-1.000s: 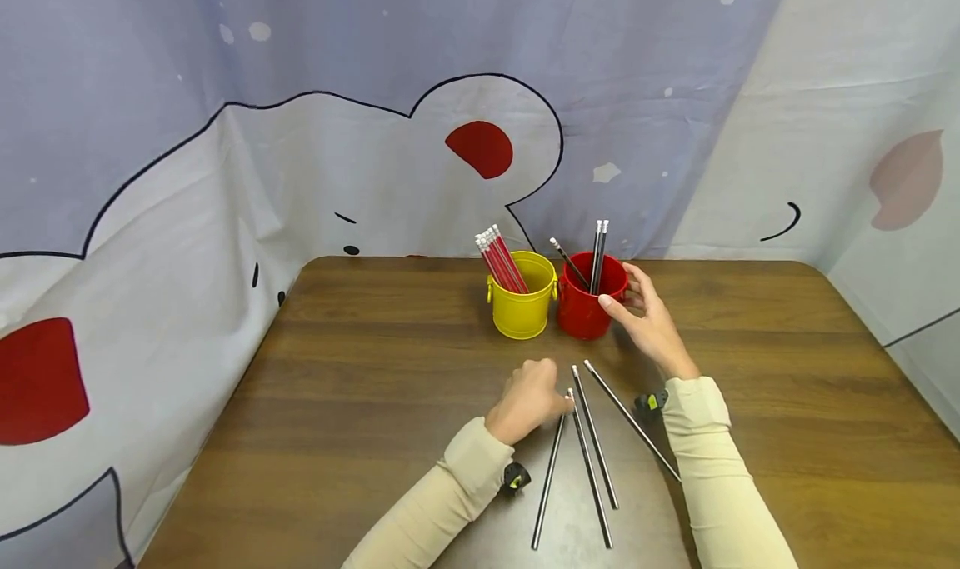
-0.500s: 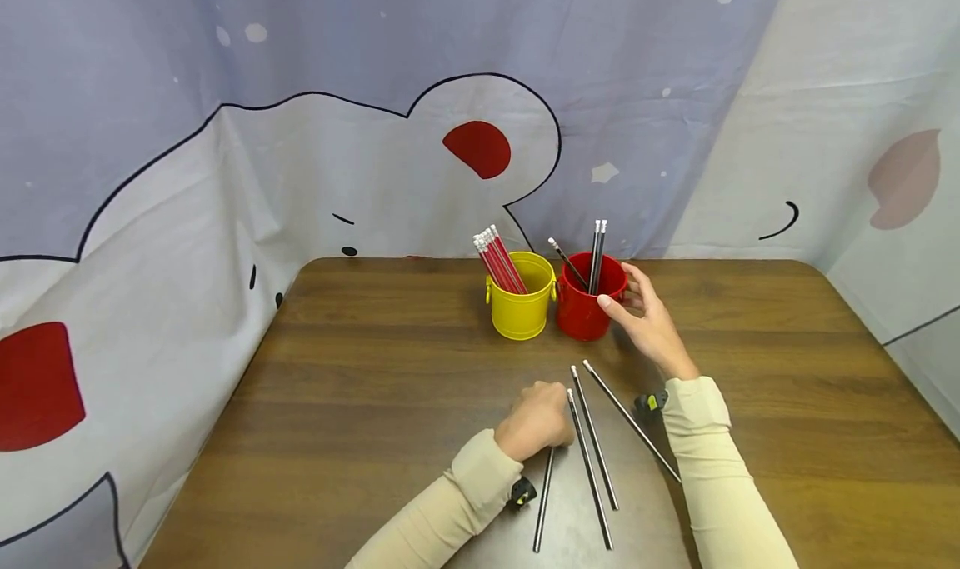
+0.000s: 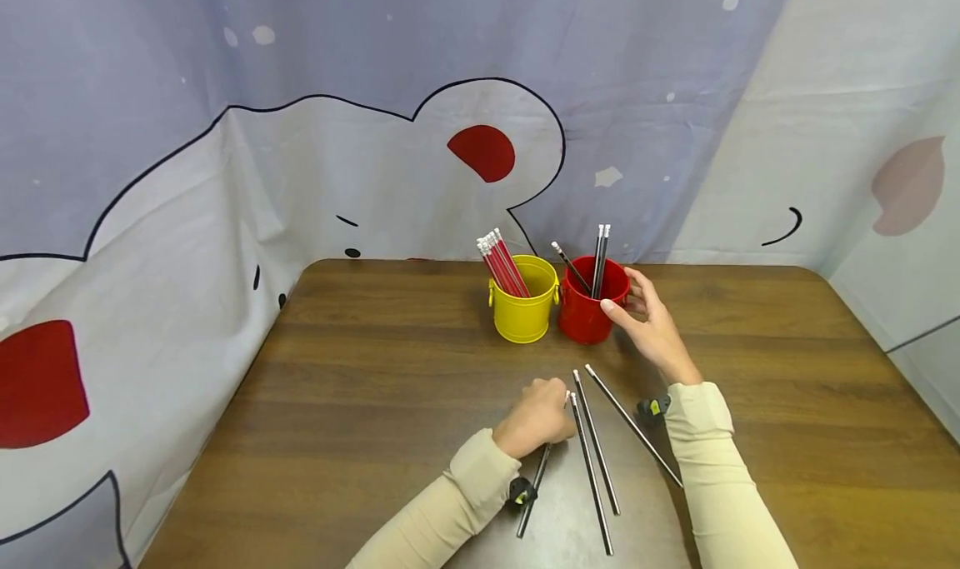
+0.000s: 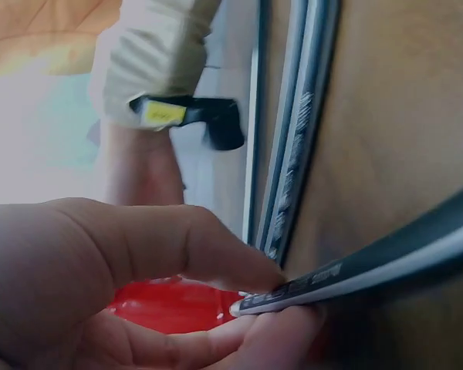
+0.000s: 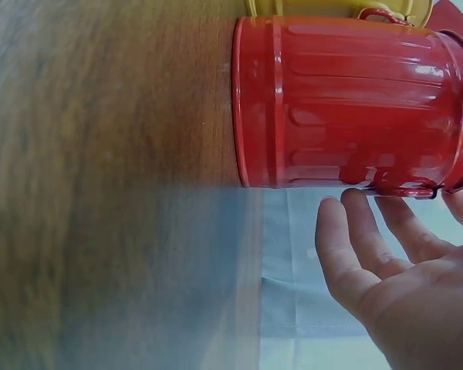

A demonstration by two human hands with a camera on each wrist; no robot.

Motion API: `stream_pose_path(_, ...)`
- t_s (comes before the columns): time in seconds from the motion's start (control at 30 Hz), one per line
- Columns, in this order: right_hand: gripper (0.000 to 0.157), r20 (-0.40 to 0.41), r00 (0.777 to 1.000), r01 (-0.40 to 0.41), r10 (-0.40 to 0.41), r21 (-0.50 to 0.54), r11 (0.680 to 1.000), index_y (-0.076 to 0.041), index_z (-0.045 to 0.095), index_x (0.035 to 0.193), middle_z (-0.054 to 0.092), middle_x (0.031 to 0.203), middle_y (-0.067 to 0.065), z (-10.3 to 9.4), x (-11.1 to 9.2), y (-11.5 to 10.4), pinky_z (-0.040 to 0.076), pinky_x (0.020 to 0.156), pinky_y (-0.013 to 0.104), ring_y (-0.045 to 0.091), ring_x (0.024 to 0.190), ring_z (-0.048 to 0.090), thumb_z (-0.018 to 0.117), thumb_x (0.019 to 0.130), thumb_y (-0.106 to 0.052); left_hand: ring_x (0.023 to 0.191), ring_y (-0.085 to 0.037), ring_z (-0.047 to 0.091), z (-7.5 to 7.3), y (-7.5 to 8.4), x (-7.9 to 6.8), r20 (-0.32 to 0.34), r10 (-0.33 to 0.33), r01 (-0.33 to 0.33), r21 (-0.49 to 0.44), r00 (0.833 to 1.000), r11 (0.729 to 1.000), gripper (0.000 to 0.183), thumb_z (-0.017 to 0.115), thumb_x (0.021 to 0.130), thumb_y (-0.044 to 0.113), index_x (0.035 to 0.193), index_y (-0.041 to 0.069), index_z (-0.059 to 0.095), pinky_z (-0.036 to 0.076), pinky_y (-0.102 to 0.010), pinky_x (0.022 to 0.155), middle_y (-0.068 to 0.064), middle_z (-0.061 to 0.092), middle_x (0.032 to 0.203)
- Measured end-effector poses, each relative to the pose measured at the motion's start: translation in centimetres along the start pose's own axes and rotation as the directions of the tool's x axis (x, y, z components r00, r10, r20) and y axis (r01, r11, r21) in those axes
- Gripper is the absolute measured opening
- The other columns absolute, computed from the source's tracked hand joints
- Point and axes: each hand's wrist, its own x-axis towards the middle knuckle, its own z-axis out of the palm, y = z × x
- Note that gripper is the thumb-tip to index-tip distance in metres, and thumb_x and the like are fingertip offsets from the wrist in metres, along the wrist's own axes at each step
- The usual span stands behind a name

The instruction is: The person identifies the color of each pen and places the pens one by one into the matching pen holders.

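My left hand [image 3: 534, 419] pinches a black pencil [image 3: 526, 519] near its white eraser end, between thumb and fingers. In the left wrist view that pencil [image 4: 386, 266] slants away from the fingertips. My right hand [image 3: 654, 327] is at the right side of a red bucket [image 3: 583, 323], thumb at the near rim and fingers along the side. The right wrist view shows these fingers [image 5: 347, 254] nearly straight, their tips by the bucket's handle. Black pencils [image 3: 602, 261] stand in the red bucket.
A yellow bucket [image 3: 522, 319] with several red pencils [image 3: 504, 265] stands left of the red one. Three more black pencils [image 3: 592, 473] lie on the wooden table [image 3: 360, 402] between the forearms. A patterned curtain [image 3: 337, 177] hangs behind the table.
My left hand has moved toward the near side and taken hold of the leftmost black pencil. That pencil's lower end has swung left. The right hand has stayed at the red bucket.
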Motion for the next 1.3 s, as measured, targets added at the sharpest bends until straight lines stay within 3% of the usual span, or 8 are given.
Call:
stream_pose_path(0.13, 0.066, 0.001, 1.000, -0.001, 0.001, -0.002, 1.000, -0.032, 0.029, 0.141, 0.046, 0.131, 0.009, 0.0, 0.0, -0.1, 0.043, 0.086, 0.039, 0.026, 0.110, 0.049, 0.063, 0.085, -0.037, 0.051, -0.018, 0.040, -1.0, -0.1, 0.2, -0.013, -0.047, 0.046, -0.076, 0.999, 0.996, 0.023, 0.068, 0.065, 0.006, 0.055, 0.012, 0.048, 0.033, -0.028, 0.041, 0.000, 0.039, 0.055)
stream_pose_path(0.3, 0.066, 0.005, 1.000, -0.007, 0.007, 0.005, 1.000, -0.033, 0.029, 0.141, 0.045, 0.132, 0.009, 0.0, -0.1, -0.3, 0.043, 0.086, 0.039, 0.026, 0.111, 0.048, 0.064, 0.085, -0.036, 0.051, -0.016, 0.041, -2.3, -0.2, 0.4, -0.045, -0.041, 0.033, -0.164, 0.998, 0.986, 0.021, 0.069, 0.070, 0.010, 0.066, 0.010, 0.048, 0.032, -0.027, 0.042, 0.001, 0.038, 0.057)
stream_pose_path(0.53, 0.067, 0.014, 1.000, -0.012, 0.012, 0.017, 1.000, -0.032, 0.027, 0.142, 0.044, 0.133, 0.011, -0.1, -0.4, -0.3, 0.042, 0.088, 0.040, 0.027, 0.113, 0.047, 0.063, 0.086, -0.035, 0.058, -0.011, 0.046, -4.0, -0.4, 0.2, -0.151, 0.079, -0.116, -0.260, 0.985, 0.959, 0.022, 0.070, 0.074, 0.010, 0.085, 0.008, 0.052, 0.038, -0.020, 0.050, 0.001, 0.048, 0.066)
stream_pose_path(0.63, 0.068, 0.010, 1.000, -0.009, 0.009, 0.012, 1.000, -0.030, 0.026, 0.142, 0.044, 0.133, 0.012, -0.1, -0.3, -0.2, 0.042, 0.088, 0.040, 0.027, 0.113, 0.047, 0.063, 0.086, -0.035, 0.062, -0.009, 0.049, -4.4, -0.4, 0.0, -0.271, 0.170, -0.249, -0.290, 0.948, 0.924, 0.023, 0.069, 0.073, 0.005, 0.088, 0.007, 0.052, 0.042, -0.015, 0.055, -0.001, 0.053, 0.073)
stream_pose_path(0.8, 0.068, 0.009, 1.000, -0.010, 0.010, 0.007, 1.000, -0.030, 0.026, 0.142, 0.044, 0.132, 0.011, -0.2, -0.2, 0.0, 0.042, 0.087, 0.041, 0.026, 0.112, 0.048, 0.063, 0.085, -0.037, 0.065, -0.011, 0.054, -4.7, -0.2, 0.1, -0.487, 0.279, -0.450, -0.277, 0.827, 0.849, 0.020, 0.062, 0.072, -0.002, 0.089, 0.004, 0.053, 0.046, -0.011, 0.059, -0.005, 0.055, 0.077)
stream_pose_path(0.9, 0.068, 0.014, 1.000, -0.010, 0.010, 0.008, 1.000, -0.030, 0.025, 0.143, 0.044, 0.133, 0.011, -0.1, -0.3, 0.0, 0.041, 0.088, 0.042, 0.027, 0.112, 0.047, 0.062, 0.086, -0.036, 0.067, -0.011, 0.055, -4.6, -0.2, 0.2, -0.551, 0.314, -0.523, -0.275, 0.773, 0.807, 0.020, 0.060, 0.074, -0.004, 0.092, 0.002, 0.053, 0.048, -0.010, 0.061, -0.007, 0.054, 0.079)
stream_pose_path(1.13, 0.068, 0.009, 1.000, -0.006, 0.006, 0.023, 1.000, -0.030, 0.026, 0.142, 0.045, 0.132, 0.011, 0.0, -0.3, 0.1, 0.041, 0.089, 0.042, 0.027, 0.112, 0.047, 0.063, 0.086, -0.036, 0.074, -0.009, 0.057, -4.1, -0.3, 0.4, -0.611, 0.352, -0.600, -0.261, 0.709, 0.756, 0.021, 0.060, 0.078, -0.002, 0.097, 0.002, 0.053, 0.048, -0.009, 0.066, -0.006, 0.054, 0.085)
stream_pose_path(1.3, 0.068, 0.009, 1.000, 0.003, -0.003, 0.021, 1.000, -0.029, 0.026, 0.143, 0.045, 0.132, 0.012, 0.1, -0.3, 0.0, 0.042, 0.088, 0.042, 0.028, 0.112, 0.048, 0.063, 0.086, -0.036, 0.076, -0.012, 0.058, -3.8, -0.5, 0.6, -0.636, 0.367, -0.637, -0.261, 0.679, 0.726, 0.021, 0.059, 0.078, -0.003, 0.097, 0.001, 0.053, 0.049, -0.011, 0.067, -0.007, 0.054, 0.087)
